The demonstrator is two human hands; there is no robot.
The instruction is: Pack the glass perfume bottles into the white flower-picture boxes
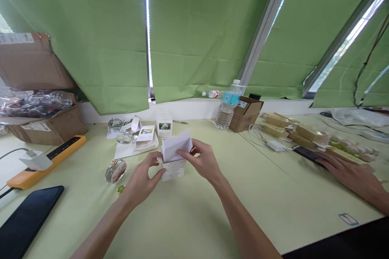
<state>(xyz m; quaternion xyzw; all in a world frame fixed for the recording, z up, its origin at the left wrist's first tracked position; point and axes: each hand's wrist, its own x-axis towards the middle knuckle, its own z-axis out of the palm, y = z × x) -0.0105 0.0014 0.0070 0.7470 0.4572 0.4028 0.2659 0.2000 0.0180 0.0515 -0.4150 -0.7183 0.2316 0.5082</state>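
Holding a small white carton point(174, 170) upright in front of the body, 2 bare hands work at its open top on the pale green table point(209, 214). A folded white card point(176, 145) sits partly inside and rises out of the top, tilting up and to the right; the carton's long axis runs roughly vertical. The right hand point(203, 162) pinches the card between thumb and fingers. The left hand point(142, 181) curls against the carton's upper left corner, though how firmly it grips is hard to tell. The top remains unclosed. Just left, a glass perfume bottle point(116, 170) sits outside the carton near a small gold cap point(120, 189). At far right, a second person's hand point(352, 179) rests beside a row of tan boxes point(291, 133).
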